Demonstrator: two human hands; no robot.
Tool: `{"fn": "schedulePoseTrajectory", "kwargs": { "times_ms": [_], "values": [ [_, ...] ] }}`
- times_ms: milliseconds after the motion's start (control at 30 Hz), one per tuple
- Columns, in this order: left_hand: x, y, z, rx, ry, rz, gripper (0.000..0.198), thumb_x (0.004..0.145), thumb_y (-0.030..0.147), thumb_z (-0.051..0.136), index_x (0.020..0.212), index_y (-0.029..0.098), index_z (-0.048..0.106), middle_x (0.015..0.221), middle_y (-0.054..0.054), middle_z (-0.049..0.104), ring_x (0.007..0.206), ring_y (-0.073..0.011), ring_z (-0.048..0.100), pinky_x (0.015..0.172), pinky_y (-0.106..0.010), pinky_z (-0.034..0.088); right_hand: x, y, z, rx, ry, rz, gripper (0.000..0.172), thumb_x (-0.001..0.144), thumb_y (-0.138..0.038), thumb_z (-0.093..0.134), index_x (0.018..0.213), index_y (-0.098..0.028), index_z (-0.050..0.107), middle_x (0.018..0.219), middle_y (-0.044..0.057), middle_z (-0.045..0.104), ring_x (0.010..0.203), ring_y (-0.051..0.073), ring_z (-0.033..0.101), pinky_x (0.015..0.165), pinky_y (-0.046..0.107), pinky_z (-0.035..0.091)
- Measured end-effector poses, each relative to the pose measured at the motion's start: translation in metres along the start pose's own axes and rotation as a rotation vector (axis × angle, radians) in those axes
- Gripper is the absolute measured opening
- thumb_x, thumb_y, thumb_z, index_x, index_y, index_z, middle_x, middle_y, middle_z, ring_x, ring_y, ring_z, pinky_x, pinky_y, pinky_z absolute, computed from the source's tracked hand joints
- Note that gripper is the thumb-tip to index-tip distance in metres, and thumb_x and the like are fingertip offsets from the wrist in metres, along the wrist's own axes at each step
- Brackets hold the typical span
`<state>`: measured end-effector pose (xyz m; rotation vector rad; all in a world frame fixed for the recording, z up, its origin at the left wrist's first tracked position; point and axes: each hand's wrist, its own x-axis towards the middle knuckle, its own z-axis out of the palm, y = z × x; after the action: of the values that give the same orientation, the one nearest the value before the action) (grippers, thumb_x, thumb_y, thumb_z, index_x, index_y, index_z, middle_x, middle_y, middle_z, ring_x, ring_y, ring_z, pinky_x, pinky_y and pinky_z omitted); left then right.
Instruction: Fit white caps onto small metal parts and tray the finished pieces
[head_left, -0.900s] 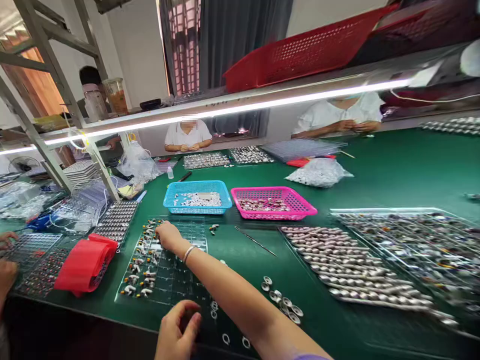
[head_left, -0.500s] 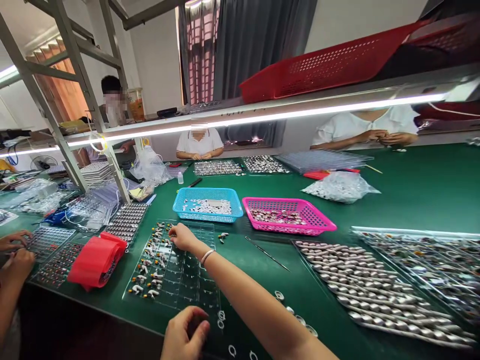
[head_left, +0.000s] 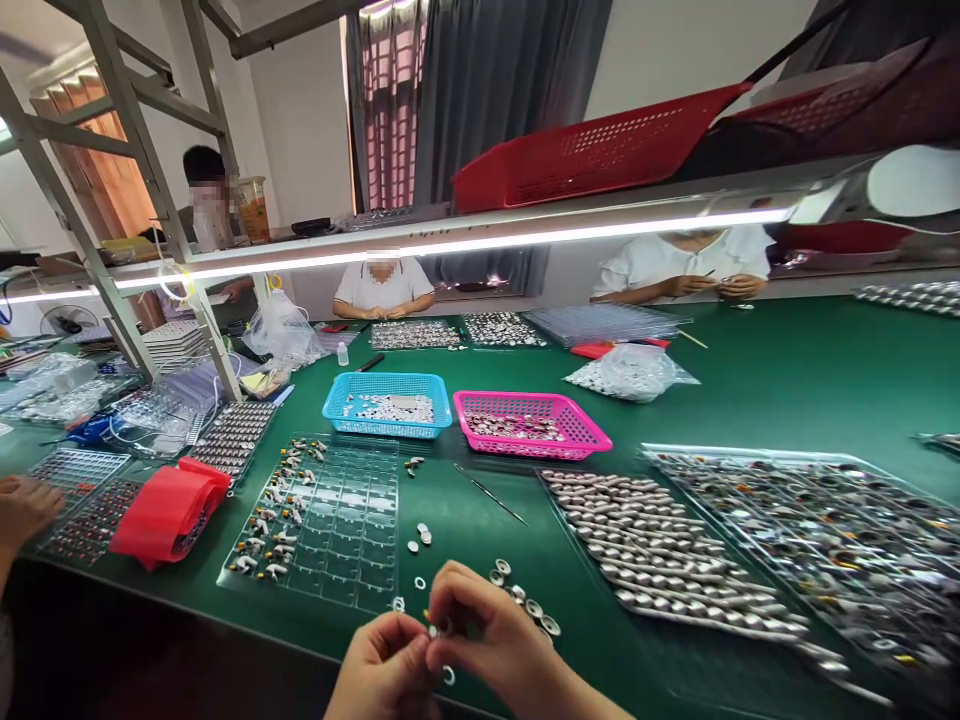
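2 hands [head_left: 491, 625] close together, fingers [head_left: 456, 583] curled, pinching 1 small part [head_left: 433, 631]

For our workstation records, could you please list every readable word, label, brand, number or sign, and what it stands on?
No readable text shows anywhere.
Small dark marks on the long pale shelf: too small and blurred to read.
Flat beige rectangle in the light-blue perforated plastic basket: no writing can be made out.

Green table [head_left: 750, 380]: clear tray [head_left: 349, 530], blue basket [head_left: 386, 430], pink basket [head_left: 591, 436].
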<state>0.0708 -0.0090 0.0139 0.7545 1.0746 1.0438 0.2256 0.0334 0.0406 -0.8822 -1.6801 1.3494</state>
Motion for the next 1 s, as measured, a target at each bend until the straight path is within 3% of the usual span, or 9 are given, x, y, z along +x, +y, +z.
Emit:
{"fn": "schedulePoseTrajectory", "kwargs": {
  "times_ms": [200,367,467,600,800,1000],
  "values": [
    [-0.008,-0.005,0.016,0.093,-0.049,0.009,0.058,0.053,0.066,0.082,0.073,0.015,0.063,0.047,0.004,0.054,0.037,-0.0056,0.045,0.035,-0.016,0.03,-0.033,0.001,-0.008,0.007,0.078,0.077,0.025,0.057,-0.005,0.076,0.062,-0.018,0.055,0.068,-0.003,0.052,0.064,0.012,0.049,0.06,0.023,0.04],
    [-0.022,0.011,0.019,0.235,0.046,0.136,0.049,0.063,0.06,0.079,0.069,0.015,0.064,0.048,0.005,0.052,0.042,-0.0052,0.042,0.041,-0.017,0.03,-0.038,0.002,-0.001,0.193,0.116,0.099,0.02,0.068,-0.019,0.075,0.076,-0.019,0.056,0.072,-0.002,0.053,0.067,0.013,0.052,0.064,0.025,0.044],
    [-0.031,0.019,0.017,0.332,0.092,0.203,0.04,0.068,0.053,0.079,0.069,0.015,0.067,0.056,0.003,0.057,0.051,-0.0078,0.048,0.048,-0.018,0.037,-0.043,-0.003,0.004,0.218,0.165,0.031,0.02,0.076,-0.027,0.073,0.085,-0.019,0.058,0.081,0.0,0.055,0.071,0.014,0.054,0.065,0.025,0.046],
    [-0.031,0.023,0.01,0.447,0.109,0.26,0.023,0.075,0.041,0.076,0.08,0.019,0.072,0.074,0.0,0.066,0.068,-0.013,0.057,0.064,-0.021,0.047,-0.044,-0.009,0.004,-0.011,0.226,-0.15,0.006,0.083,-0.02,0.064,0.087,-0.019,0.06,0.084,0.002,0.056,0.07,0.012,0.053,0.063,0.023,0.046],
    [-0.027,0.021,0.006,0.794,0.109,0.543,0.011,0.084,0.031,0.067,0.083,0.021,0.07,0.074,0.0,0.067,0.064,-0.0143,0.063,0.061,-0.023,0.052,-0.044,-0.001,0.004,-0.226,0.289,-0.297,0.009,0.087,-0.014,0.055,0.094,-0.019,0.059,0.085,0.002,0.056,0.069,0.011,0.052,0.064,0.022,0.047],
    [-0.029,0.025,0.012,0.84,0.092,0.551,0.01,0.084,0.03,0.067,0.082,0.021,0.07,0.073,0.001,0.068,0.063,-0.014,0.065,0.06,-0.021,0.053,-0.046,0.002,0.008,-0.297,0.327,-0.37,0.011,0.088,-0.017,0.053,0.096,-0.02,0.061,0.078,0.001,0.053,0.066,0.012,0.05,0.06,0.022,0.046]
  ]
}}
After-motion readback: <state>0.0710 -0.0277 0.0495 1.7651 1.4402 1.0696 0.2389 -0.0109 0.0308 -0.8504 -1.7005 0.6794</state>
